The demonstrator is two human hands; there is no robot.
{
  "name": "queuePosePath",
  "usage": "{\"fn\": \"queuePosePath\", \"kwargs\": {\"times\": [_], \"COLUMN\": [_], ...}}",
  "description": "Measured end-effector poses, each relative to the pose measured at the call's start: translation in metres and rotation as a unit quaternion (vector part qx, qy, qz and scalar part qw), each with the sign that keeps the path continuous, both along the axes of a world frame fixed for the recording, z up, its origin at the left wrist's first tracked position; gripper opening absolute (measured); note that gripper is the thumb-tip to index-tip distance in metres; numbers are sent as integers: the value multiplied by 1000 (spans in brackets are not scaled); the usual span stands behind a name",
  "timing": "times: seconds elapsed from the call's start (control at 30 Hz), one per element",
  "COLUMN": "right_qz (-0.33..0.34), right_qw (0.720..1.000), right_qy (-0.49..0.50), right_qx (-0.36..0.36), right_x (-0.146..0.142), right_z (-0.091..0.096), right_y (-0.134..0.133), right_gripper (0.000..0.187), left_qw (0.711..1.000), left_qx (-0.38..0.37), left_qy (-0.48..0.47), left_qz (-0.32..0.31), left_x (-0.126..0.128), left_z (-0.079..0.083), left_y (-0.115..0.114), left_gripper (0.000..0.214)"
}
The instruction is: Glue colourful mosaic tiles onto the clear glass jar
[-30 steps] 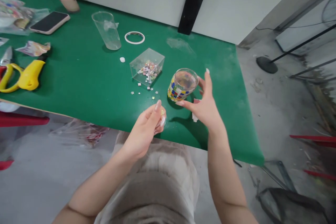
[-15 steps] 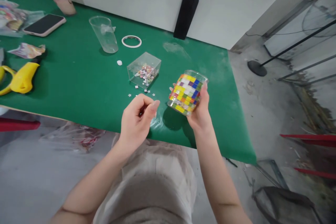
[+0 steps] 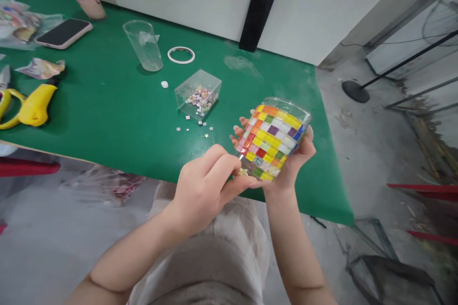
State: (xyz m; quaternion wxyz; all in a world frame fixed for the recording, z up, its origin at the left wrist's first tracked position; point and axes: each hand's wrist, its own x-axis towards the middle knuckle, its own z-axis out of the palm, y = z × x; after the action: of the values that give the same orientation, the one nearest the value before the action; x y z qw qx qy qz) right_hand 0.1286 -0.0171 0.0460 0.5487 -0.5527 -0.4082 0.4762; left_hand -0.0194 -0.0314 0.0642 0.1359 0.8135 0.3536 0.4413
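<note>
My right hand [image 3: 291, 164] is wrapped round a clear glass cup [image 3: 274, 140], its fingers showing behind the far side. Rows of small coloured mosaic tiles cover the cup's wall, and it is tilted above the green table. My left hand [image 3: 207, 183] is closed in a pinch at the cup's lower edge. At its fingertips sits a small pale yellow star piece [image 3: 243, 171]; whether this touches the glass I cannot tell. Beyond the left hand stands a clear plastic box [image 3: 182, 100] with tiny pieces inside. Several loose stars and squares, including a yellow star [image 3: 206, 136], lie before it.
On the green table [image 3: 118, 109] stand a clear tumbler [image 3: 148, 52] and a white ring [image 3: 181, 61]. Farther left are a phone [image 3: 64, 33], a yellow-handled tool [image 3: 37, 105] and plastic bags. A black slab [image 3: 256, 19] leans on the wall. The table's right edge drops to the floor.
My left hand has moved right to the cup's lower edge. The cup has come nearer and right in my right hand, turned to show other tiles.
</note>
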Motion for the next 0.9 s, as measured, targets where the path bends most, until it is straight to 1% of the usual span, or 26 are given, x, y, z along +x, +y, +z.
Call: {"fn": "queuePosePath", "kwargs": {"times": [0.07, 0.17, 0.3, 0.47, 0.63, 0.8, 0.9], "right_qz": [5, 0, 7, 17, 72, 51, 41], "right_qw": [1000, 1000, 1000, 998, 996, 997, 998], "right_qy": [-24, -23, 13, 57, 21, 17, -20], "right_qx": [3, 13, 23, 26, 54, 53, 38], "right_x": [0, -2, -2, 1, 3, 2, 3], "right_z": [-1, -1, -1, -5, -5, -1, 0], "right_y": [-1, -3, -3, -5, -7, -7, -7], "right_gripper": [93, 95, 96, 91, 97, 98, 100], "left_qw": [1000, 1000, 999, 995, 992, 991, 991], "left_qx": [5, 8, 0, 6, 14, 17, 14], "left_qy": [12, 24, 52, 92, 120, 127, 128], "left_qz": [-1, -2, -15, -36, -37, -34, -30], "left_x": [1, 0, -2, -5, -6, -6, -6], "left_z": [2, 4, 5, 4, 6, 8, 9], "left_y": [0, 0, 0, 0, 0, 0, 1], "left_gripper": [25, 25, 27, 27, 27, 28, 31]}}
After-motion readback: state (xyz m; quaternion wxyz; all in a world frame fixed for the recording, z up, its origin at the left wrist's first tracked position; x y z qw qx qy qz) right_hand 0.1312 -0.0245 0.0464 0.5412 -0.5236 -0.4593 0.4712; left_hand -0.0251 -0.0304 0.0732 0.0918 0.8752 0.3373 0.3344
